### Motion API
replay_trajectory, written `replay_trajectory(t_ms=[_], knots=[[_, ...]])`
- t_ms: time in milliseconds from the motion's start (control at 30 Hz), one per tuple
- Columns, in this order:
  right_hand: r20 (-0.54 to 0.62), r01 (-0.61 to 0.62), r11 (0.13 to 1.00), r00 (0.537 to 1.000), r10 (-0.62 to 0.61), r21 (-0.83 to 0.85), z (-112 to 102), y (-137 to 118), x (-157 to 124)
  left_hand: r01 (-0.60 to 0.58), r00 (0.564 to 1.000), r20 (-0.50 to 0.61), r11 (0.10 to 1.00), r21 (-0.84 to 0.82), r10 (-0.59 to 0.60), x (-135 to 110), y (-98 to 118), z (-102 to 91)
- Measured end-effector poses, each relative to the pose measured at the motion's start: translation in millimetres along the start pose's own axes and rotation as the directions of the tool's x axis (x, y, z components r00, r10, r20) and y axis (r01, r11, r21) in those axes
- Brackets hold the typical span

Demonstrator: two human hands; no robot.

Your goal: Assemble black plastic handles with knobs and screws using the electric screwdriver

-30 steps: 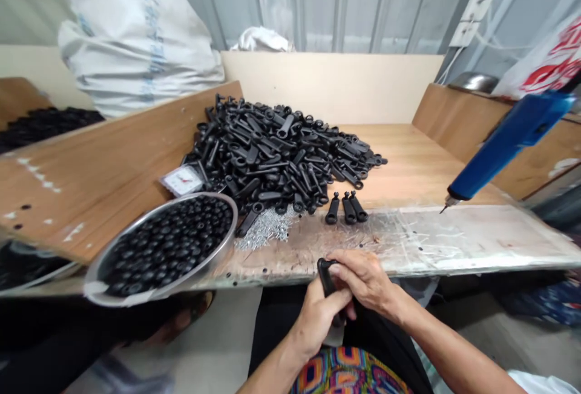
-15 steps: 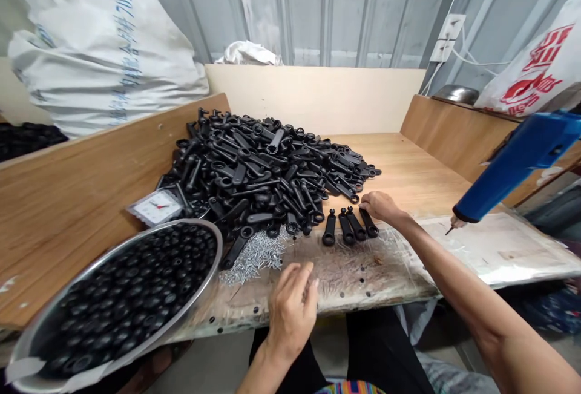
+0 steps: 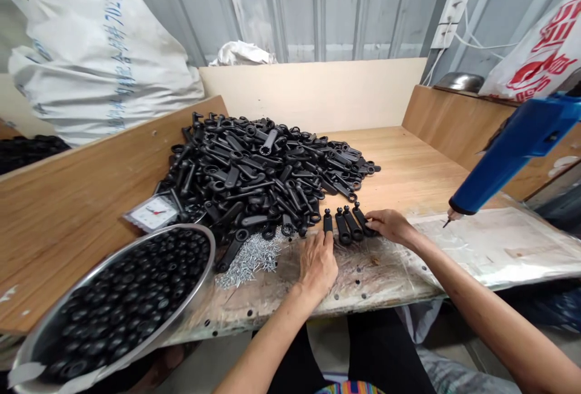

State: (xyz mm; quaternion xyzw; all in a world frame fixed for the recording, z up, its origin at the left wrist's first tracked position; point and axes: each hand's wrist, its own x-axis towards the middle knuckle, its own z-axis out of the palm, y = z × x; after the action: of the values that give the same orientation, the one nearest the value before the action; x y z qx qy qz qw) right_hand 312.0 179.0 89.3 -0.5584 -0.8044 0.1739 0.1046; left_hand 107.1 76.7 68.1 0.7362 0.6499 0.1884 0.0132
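Several black crank handles stand in a short row on the worn front strip of the bench, ring ends toward me and small knob ends pointing away. My left hand (image 3: 319, 264) has its fingers closed over the ring end of the leftmost crank handle (image 3: 328, 221), hiding that end. At the other end of the row, my right hand (image 3: 389, 225) grips the lower side of the rightmost crank handle (image 3: 362, 218) with its fingertips. Between them, two crank handles (image 3: 347, 227) lie side by side, untouched. Behind the row rises a large pile of similar black handles (image 3: 254, 170).
Loose silver screws (image 3: 254, 258) lie left of my left hand. A metal basin (image 3: 209, 261) of round black knobs stands at the front left, by a small square clock (image 3: 152, 212). A blue electric screwdriver (image 3: 503, 158) hangs at right, bit pointing down over the bench.
My left hand has moved forward and right, from above the bench edge onto the leftmost handle. My right hand has slid from the rightmost handle's knob end down toward its ring end.
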Motion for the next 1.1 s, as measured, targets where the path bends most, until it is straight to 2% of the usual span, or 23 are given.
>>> replay_trajectory(t_ms=[167,300,400,467,533,567,633,700,800,833,933,1000,1067,1100], knots=[[0.012,0.054,0.998,0.998,-0.054,0.013,11,-1,-3,0.002,1.0,0.006,0.999,-0.042,-0.002,1,5,2.2],[0.019,0.079,0.997,0.997,-0.079,-0.004,14,5,-4,0.018,1.0,-0.008,0.994,-0.105,-0.019,-11,-1,-7.8],[0.0,0.06,0.997,0.998,-0.061,-0.054,12,10,-6,0.045,0.998,-0.041,0.986,-0.159,-0.052,-44,-12,-18.4],[-0.079,0.043,0.99,0.995,-0.054,-0.133,10,4,-8,0.042,0.999,-0.001,0.965,-0.259,-0.044,-79,-19,-20.6],[-0.178,0.083,0.974,0.977,-0.122,-0.213,8,-16,-10,0.04,0.97,0.218,0.809,-0.587,0.11,-117,-27,-17.4],[-0.205,0.137,0.961,0.96,-0.189,-0.242,8,-31,-11,0.079,0.951,0.277,0.757,-0.649,0.139,-134,-31,-14.5],[-0.173,0.275,0.919,0.928,-0.331,-0.284,11,-70,-10,0.119,0.933,0.325,0.721,-0.682,0.154,-160,-40,-7.1],[-0.075,0.369,0.854,0.903,-0.423,-0.367,19,-111,-6,0.163,0.929,0.352,0.728,-0.665,0.114,-175,-50,3.8],[0.073,0.42,0.761,0.893,-0.445,-0.494,36,-154,1,0.345,0.889,0.44,0.814,-0.468,-0.124,-188,-69,30.2],[0.087,0.418,0.749,0.894,-0.439,-0.515,41,-162,3,0.393,0.867,0.454,0.843,-0.368,-0.207,-191,-75,40.2],[0.088,0.395,0.745,0.905,-0.416,-0.537,53,-169,9,0.367,0.88,0.408,0.895,-0.255,-0.245,-200,-87,58.7],[0.099,0.385,0.745,0.912,-0.398,-0.545,56,-167,12,0.361,0.884,0.41,0.884,-0.296,-0.224,-202,-88,51.4],[0.118,0.389,0.746,0.913,-0.39,-0.541,56,-163,15,0.388,0.865,0.474,0.818,-0.424,-0.165,-201,-86,26.1],[0.125,0.391,0.749,0.913,-0.388,-0.535,55,-162,17,0.412,0.851,0.513,0.75,-0.518,-0.113,-201,-85,7.8]])
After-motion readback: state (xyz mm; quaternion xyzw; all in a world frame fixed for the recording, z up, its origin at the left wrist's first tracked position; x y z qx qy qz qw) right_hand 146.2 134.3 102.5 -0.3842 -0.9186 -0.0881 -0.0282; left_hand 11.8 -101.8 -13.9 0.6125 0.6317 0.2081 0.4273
